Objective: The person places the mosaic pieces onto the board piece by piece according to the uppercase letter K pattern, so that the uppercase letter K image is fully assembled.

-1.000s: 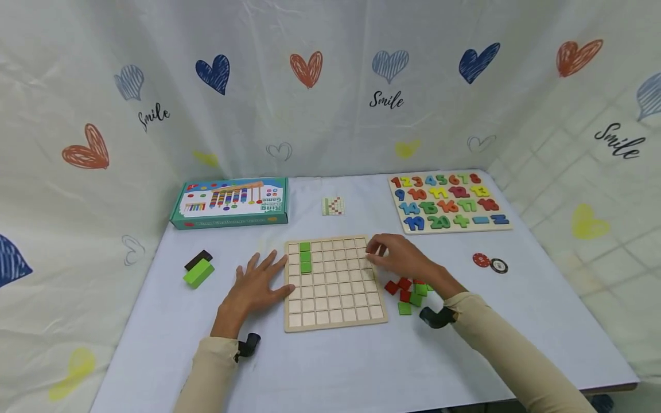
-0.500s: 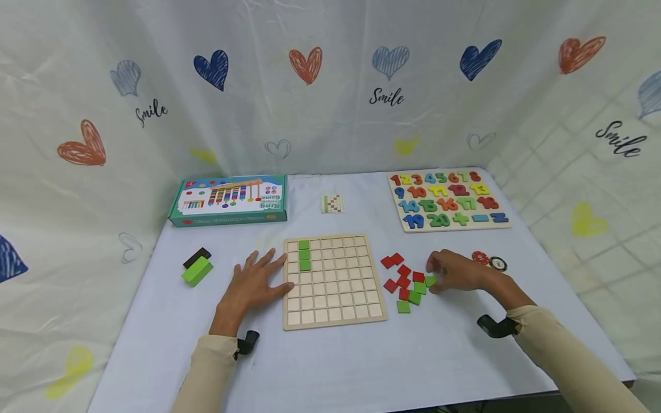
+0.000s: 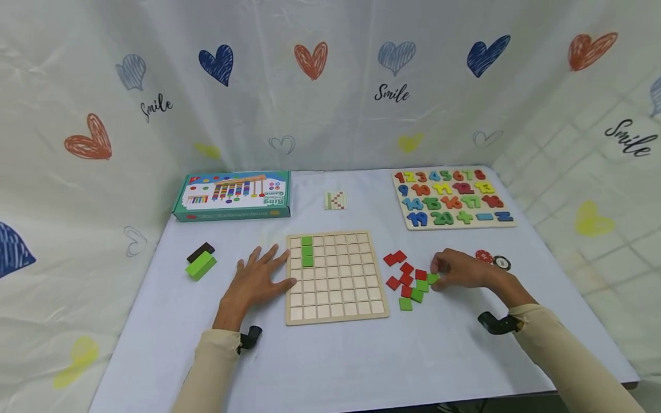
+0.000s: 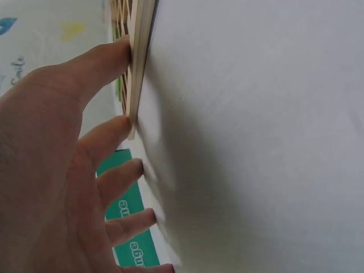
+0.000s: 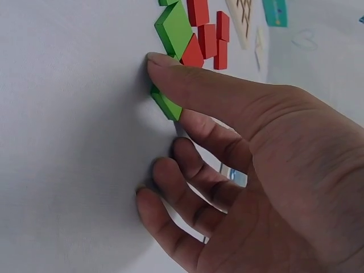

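Observation:
A square wooden grid board (image 3: 330, 291) lies on the table, three green tiles (image 3: 307, 250) stacked in a column near its upper left. My left hand (image 3: 255, 285) is spread flat beside it, thumb and index fingertip touching the board's left edge, as the left wrist view also shows. To the right of the board is a loose group of red tiles (image 3: 406, 280) and green tiles. At that group's right edge my right hand (image 3: 459, 269) pinches a green tile (image 5: 166, 106) between thumb and index finger, the tile still at table level; its other fingers are curled.
A green game box (image 3: 232, 198) lies at the back left, a small pattern card (image 3: 335, 201) at the back middle, and a number puzzle board (image 3: 454, 199) at the back right. Green and black blocks (image 3: 201, 265) lie left; a red chip (image 3: 483, 256) and black chip (image 3: 501, 263) lie right.
My right hand has moved from the board's upper right corner out to the right end of the tile group and closed its fingertips on a green tile. The left hand stays at the board's edge.

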The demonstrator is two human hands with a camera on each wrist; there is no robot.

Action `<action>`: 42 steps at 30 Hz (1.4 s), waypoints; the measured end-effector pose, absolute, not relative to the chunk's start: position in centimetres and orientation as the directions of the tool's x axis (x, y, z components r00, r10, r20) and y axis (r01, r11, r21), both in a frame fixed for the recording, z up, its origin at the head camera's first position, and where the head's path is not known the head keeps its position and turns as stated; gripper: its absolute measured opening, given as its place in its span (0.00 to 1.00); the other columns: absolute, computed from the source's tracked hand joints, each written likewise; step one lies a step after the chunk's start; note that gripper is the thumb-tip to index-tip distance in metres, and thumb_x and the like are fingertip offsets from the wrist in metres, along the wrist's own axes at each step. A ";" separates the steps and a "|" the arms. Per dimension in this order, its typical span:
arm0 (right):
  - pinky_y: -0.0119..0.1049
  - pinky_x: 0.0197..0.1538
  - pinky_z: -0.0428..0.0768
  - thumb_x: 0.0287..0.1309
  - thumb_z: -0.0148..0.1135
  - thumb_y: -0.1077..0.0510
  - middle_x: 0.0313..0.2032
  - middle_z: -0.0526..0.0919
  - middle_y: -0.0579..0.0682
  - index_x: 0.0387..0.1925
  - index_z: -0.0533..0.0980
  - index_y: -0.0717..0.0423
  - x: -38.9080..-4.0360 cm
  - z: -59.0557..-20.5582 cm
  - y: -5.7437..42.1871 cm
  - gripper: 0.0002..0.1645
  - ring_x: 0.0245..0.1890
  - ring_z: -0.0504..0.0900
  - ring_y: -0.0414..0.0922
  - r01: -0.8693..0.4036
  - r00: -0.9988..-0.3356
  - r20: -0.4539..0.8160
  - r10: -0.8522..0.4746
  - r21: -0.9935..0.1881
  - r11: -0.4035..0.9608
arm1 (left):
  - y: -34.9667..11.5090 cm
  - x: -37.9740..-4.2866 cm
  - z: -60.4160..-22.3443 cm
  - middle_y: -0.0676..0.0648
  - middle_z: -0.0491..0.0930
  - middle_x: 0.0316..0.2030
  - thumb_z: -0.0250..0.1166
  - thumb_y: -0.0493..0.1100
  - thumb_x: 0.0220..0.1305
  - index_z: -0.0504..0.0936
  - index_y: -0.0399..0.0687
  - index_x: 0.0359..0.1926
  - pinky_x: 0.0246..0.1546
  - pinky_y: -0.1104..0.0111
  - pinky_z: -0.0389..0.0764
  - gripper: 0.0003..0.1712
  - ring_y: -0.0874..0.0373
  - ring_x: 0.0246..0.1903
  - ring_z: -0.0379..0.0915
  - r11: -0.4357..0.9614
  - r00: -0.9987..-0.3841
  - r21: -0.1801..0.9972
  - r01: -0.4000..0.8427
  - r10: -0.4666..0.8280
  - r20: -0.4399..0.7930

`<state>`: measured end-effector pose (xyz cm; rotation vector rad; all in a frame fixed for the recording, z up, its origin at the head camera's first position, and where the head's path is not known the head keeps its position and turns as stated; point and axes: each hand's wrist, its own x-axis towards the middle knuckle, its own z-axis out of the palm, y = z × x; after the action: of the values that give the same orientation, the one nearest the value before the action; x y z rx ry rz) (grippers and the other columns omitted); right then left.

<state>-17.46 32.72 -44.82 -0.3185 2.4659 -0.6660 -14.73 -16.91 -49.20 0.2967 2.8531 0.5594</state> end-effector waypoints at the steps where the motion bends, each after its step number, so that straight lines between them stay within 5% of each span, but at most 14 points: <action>1: 0.45 0.51 0.80 0.54 0.83 0.53 0.44 0.78 0.52 0.45 0.79 0.56 -17.4 -44.8 32.7 0.23 0.49 0.74 0.51 -0.077 -0.816 -0.456 -0.356 -0.524 0.848 | -16.9 -14.8 -49.2 0.46 0.53 0.84 0.66 0.70 0.69 0.62 0.62 0.83 0.73 0.24 0.44 0.48 0.32 0.83 0.39 0.907 -0.955 0.392 0.153 0.238 -0.177; 20: 0.45 0.50 0.82 0.59 0.80 0.51 0.43 0.82 0.51 0.46 0.77 0.58 -16.8 -45.2 33.7 0.22 0.47 0.78 0.50 -0.058 -0.841 -0.419 -0.341 -0.558 0.828 | -16.8 -14.7 -49.1 0.45 0.53 0.84 0.65 0.68 0.70 0.62 0.61 0.83 0.73 0.23 0.46 0.47 0.32 0.83 0.40 0.910 -0.953 0.383 0.160 0.243 -0.179; 28: 0.35 0.44 0.81 0.67 0.74 0.54 0.40 0.85 0.49 0.46 0.79 0.59 -16.5 -44.7 33.3 0.15 0.42 0.79 0.47 -0.064 -0.850 -0.367 -0.377 -0.640 0.766 | -16.7 -14.6 -49.3 0.46 0.52 0.85 0.65 0.68 0.70 0.61 0.62 0.84 0.73 0.24 0.45 0.48 0.32 0.83 0.38 0.911 -0.953 0.383 0.152 0.238 -0.188; 36: 0.32 0.45 0.83 0.70 0.70 0.56 0.43 0.87 0.52 0.49 0.81 0.59 -17.6 -43.8 27.3 0.13 0.44 0.82 0.47 -0.153 -0.908 -0.162 -0.388 -0.732 0.664 | -16.1 -14.8 -49.7 0.42 0.51 0.85 0.63 0.70 0.71 0.61 0.66 0.83 0.70 0.20 0.44 0.46 0.28 0.82 0.36 0.916 -0.956 0.373 0.149 0.231 -0.183; 42: 0.37 0.44 0.83 0.71 0.69 0.58 0.45 0.86 0.51 0.48 0.81 0.56 -19.2 -44.6 20.3 0.09 0.44 0.83 0.47 -0.248 -0.887 -0.064 -0.457 -0.770 0.588 | -15.5 -15.0 -49.4 0.41 0.50 0.85 0.62 0.71 0.70 0.60 0.66 0.84 0.70 0.20 0.44 0.47 0.26 0.82 0.35 0.927 -0.957 0.350 0.132 0.211 -0.199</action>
<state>-19.15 20.30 -44.58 -0.5810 2.5643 -1.1844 -15.05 -15.53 -49.43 0.2575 2.8527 0.4943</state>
